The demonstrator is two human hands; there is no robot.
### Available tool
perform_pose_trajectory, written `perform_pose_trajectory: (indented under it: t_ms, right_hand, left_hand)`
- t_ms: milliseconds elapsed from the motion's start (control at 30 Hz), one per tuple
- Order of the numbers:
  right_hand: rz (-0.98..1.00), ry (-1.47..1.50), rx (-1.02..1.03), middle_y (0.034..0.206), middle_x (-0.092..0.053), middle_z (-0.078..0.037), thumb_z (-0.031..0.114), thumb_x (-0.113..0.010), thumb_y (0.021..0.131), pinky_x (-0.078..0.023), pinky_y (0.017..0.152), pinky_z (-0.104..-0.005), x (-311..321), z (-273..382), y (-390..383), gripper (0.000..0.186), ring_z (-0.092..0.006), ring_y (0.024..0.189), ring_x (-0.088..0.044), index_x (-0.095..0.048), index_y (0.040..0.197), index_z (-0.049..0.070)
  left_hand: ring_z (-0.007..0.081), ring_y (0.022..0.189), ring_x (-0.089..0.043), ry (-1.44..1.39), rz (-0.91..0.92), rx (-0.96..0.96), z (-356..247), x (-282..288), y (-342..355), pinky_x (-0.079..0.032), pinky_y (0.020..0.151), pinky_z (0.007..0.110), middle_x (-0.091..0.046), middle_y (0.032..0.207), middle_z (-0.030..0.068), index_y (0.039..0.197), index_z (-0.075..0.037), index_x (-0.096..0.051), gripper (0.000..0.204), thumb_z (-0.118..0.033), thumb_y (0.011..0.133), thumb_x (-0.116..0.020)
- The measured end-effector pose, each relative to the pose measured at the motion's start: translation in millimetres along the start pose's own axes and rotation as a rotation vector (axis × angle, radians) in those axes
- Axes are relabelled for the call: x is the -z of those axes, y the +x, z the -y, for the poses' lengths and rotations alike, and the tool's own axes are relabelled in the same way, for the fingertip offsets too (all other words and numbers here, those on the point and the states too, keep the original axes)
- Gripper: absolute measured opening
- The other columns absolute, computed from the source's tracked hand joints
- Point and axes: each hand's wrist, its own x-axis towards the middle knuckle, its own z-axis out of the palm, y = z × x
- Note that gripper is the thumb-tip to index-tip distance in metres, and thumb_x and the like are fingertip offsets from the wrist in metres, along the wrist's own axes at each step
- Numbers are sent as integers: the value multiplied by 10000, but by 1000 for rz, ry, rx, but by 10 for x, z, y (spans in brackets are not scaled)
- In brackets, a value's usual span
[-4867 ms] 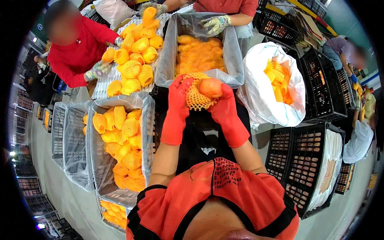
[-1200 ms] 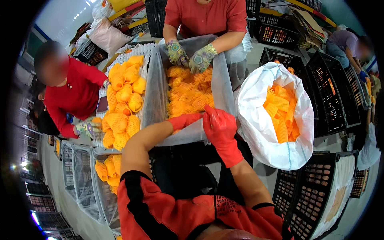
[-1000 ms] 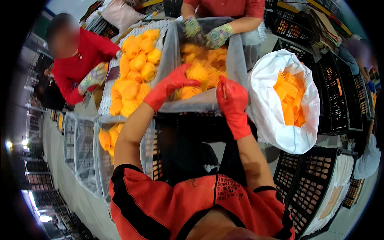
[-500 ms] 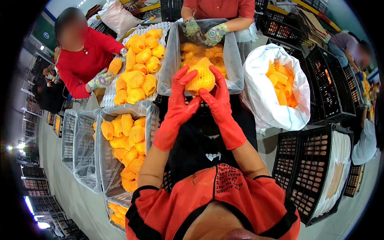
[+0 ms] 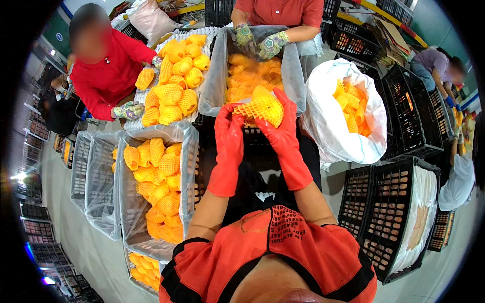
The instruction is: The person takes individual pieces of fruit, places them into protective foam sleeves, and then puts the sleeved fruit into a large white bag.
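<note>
In front of me I hold a fruit in a yellow foam net (image 5: 269, 106); the net hides what kind of fruit it is. My right hand (image 5: 281, 129), in a red rubber glove, is closed around the fruit's right side. At its left end, my left hand (image 5: 229, 134), gloved the same way, pinches the loose, stretched edge of the net. Just beyond my hands stands a crate lined with clear plastic (image 5: 214, 96), with netted fruits (image 5: 242, 68) inside. To my left, another lined crate (image 5: 189, 151) holds several netted fruits (image 5: 157, 174).
A white sack (image 5: 323, 108) of empty orange foam nets (image 5: 353, 103) stands at right. Black crates (image 5: 379, 217) are stacked nearer me. At far left, a person in red (image 5: 108, 65) handles netted fruits on a padded surface (image 5: 209, 43). Patterned gloves (image 5: 273, 44) of another person rest over the middle crate.
My left hand has shifted from cupping the fruit to pinching the net's edge. The fruit has turned, the net end now pointing left. The person in red has moved a hand slightly.
</note>
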Motion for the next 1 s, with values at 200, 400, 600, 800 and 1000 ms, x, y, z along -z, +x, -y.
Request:
perform_pose_trajectory:
  t_ms: [200,400,600,800,1000]
  right_hand:
    - [76,1192,-651,1310,-577,-125,336,-753,863,-460,1039,-386,-20,17,-177,667,-241,1194,-587,-476,1389,34]
    - [49,1193,-681,1474,-463,-150,584,-398,995,-395,1109,-477,0,98,-314,668,-331,1331,-481,-426,1446,93]
    - [-30,1532,-1035,1456,-481,-138,556,-498,972,-399,1103,-466,105,145,-304,673,-319,1318,-493,-421,1448,88]
    - [214,1046,-533,1372,-520,-118,347,-822,794,-426,1069,-390,217,13,-350,802,-231,1273,-520,-431,1420,32]
    - [127,620,-316,1368,-516,-131,168,-900,662,-416,1072,-367,245,69,-292,908,-229,1267,-510,-425,1419,2]
  left_hand:
    - [186,1016,-630,51,58,133,8,68,93,-517,850,292,-627,1145,116,1169,14,-566,218,-87,976,-564]
    - [89,780,-655,-54,-72,298,64,8,156,-528,669,237,-670,902,27,1043,-18,-598,179,-154,953,-675]
    - [70,750,-635,79,-98,304,36,-39,110,-506,632,228,-682,901,26,982,-22,-614,136,-138,953,-678]
    - [101,817,-644,295,-96,244,-10,-151,70,-523,736,254,-681,907,40,1036,-8,-625,144,-108,941,-669]
    - [114,882,-626,581,-95,-121,0,-189,-110,-512,764,271,-675,977,52,1084,10,-629,183,-49,915,-666]
